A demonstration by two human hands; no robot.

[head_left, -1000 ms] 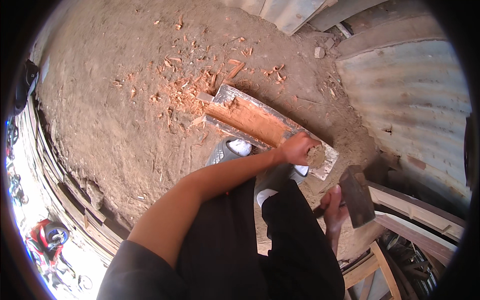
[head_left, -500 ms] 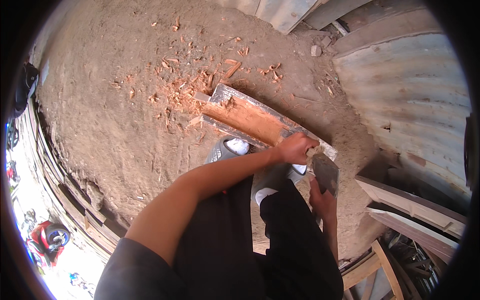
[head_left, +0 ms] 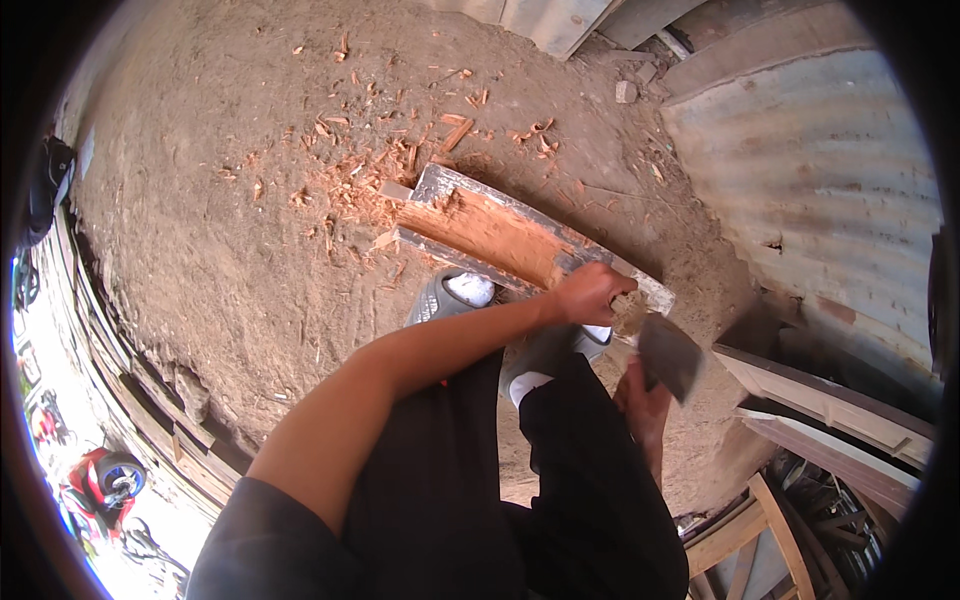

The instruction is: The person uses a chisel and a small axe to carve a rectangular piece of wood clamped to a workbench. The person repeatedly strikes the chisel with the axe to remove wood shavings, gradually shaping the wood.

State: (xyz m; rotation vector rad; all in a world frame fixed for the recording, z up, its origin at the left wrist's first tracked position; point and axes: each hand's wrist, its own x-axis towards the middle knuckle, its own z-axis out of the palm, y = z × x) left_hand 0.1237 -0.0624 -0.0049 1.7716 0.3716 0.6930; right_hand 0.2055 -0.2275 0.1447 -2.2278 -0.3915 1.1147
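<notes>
**Steadying the plank while the hatchet works its near end**

Gripping the near end of the wooden plank (head_left: 500, 235), our left hand (head_left: 590, 292) is clenched over the top edge, fingers wrapped round the grey weathered wood. Our right hand (head_left: 640, 405) is closed round the handle of a hatchet (head_left: 668, 352), whose dark blade hangs just beside the plank's near end, a little lower and to the right of it. The blade is blurred, so we cannot tell its exact angle.

The plank lies slanted on the dirt ground (head_left: 220, 250), its far end among the scattered orange wood chips (head_left: 350, 180), its freshly cut orange face turned up. Our 2 grey shoes (head_left: 450, 297) stand just on the near side of the plank, 1 of them touching or almost touching it.

To do this well, we judge that the left-hand fingers should sit clear of the cutting line, since they are very near the blade. Short, controlled strokes angled away from the plank's held end and away from the shoes look safest. Corrugated metal sheeting (head_left: 820, 190) stands beyond the plank to the right.
</notes>
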